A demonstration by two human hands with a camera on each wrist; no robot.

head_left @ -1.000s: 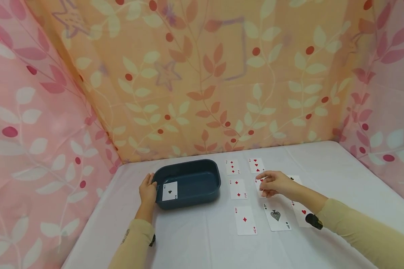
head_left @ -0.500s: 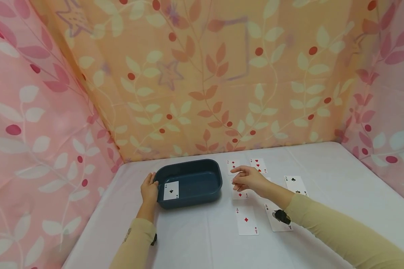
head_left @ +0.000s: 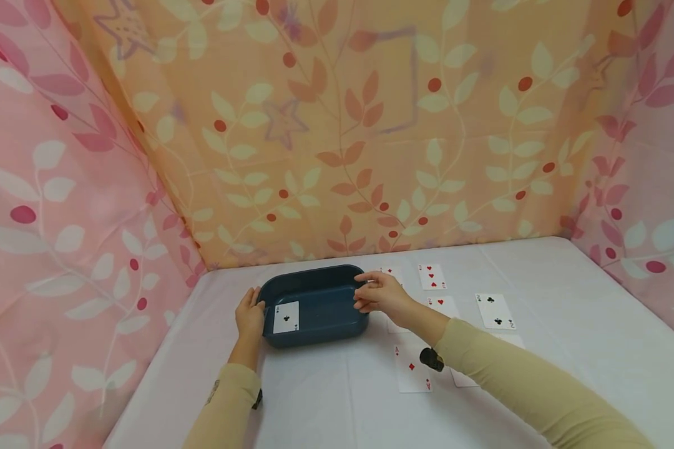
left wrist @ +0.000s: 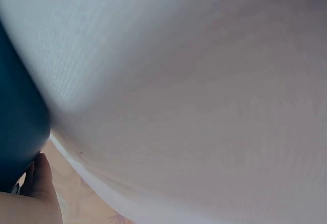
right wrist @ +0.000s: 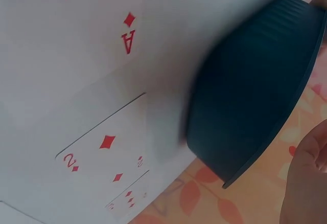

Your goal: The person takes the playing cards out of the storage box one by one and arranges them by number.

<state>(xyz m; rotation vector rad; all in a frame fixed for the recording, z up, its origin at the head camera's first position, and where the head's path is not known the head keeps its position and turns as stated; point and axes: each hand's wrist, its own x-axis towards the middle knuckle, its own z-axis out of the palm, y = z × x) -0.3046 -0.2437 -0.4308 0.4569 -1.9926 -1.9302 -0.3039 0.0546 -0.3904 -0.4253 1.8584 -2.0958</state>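
Note:
A dark blue plastic tub (head_left: 314,338) stands on the white cloth, with an ace of clubs (head_left: 286,317) lying face up at its left end. My left hand (head_left: 249,318) holds the tub's left side at the rim; the left wrist view shows its fingers (left wrist: 43,175) along the outer wall. At the tub's right rim hovers my right hand (head_left: 386,298), fingers loosely bent, no card showing in them. The right forearm passes over the cards and partly covers them. Below that hand lie the two of diamonds (right wrist: 107,142) and the ace of diamonds (head_left: 411,366).
Right of the tub, more cards lie face up in rows: three of hearts (head_left: 432,277), two of hearts (head_left: 440,303), two of clubs (head_left: 495,311), three of diamonds (head_left: 391,272). Patterned cloth walls (head_left: 314,156) enclose the table (head_left: 303,399) at the back and sides.
My right hand has moved left from above the two of hearts, over the two of diamonds, to the tub's right rim. My left hand has stayed at the tub's left side.

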